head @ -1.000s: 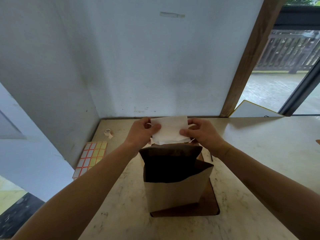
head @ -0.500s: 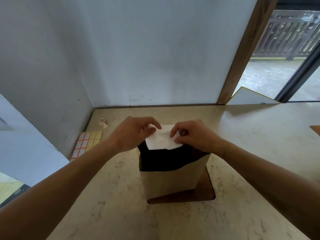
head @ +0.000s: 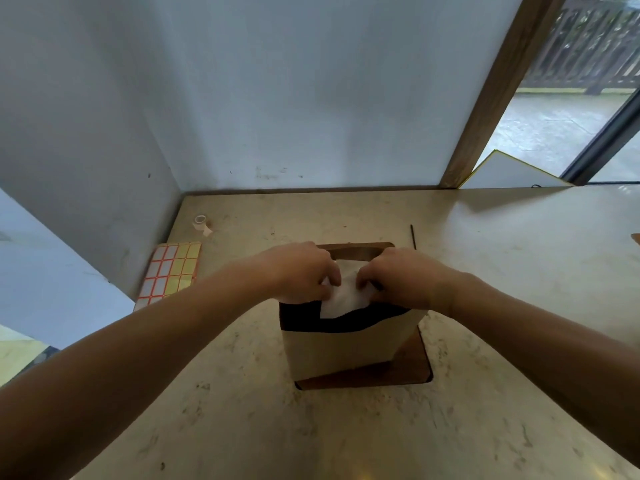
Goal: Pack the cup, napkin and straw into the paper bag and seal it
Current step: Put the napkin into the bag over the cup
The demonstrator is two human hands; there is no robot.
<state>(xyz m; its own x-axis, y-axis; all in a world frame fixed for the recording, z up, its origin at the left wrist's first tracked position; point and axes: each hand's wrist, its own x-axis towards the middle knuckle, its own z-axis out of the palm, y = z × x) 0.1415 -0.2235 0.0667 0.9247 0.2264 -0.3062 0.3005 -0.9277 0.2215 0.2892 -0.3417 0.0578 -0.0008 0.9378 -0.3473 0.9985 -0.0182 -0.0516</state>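
Standing upright on a dark brown wooden board [head: 412, 368] with rounded corners, the tan kraft paper bag [head: 346, 348] has its mouth open toward the camera, the inside dark and the near rim dipping in a shallow wave. A white folded paper napkin [head: 343, 299] sits in that mouth, soft and slightly crumpled, its lower edge hanging just inside the far side of the opening.

The left hand [head: 304, 271] pinches the napkin's left edge, its fingers [head: 330, 277] curled down onto the paper. The right hand [head: 405, 275] pinches the right edge in the same way, knuckles up. Both hands are close together over the top of the bag, with only a narrow strip of napkin showing between them.

The board lies on a pale beige marbled desk [head: 242, 427]. To the left, near the white wall, lies a sheet of red-bordered and yellow sticker labels [head: 171, 271], and beyond it a small roll of pale tape [head: 201, 222]. A thin dark straw-like stick [head: 412, 236] lies on the desk behind the right hand, apart from the bag.
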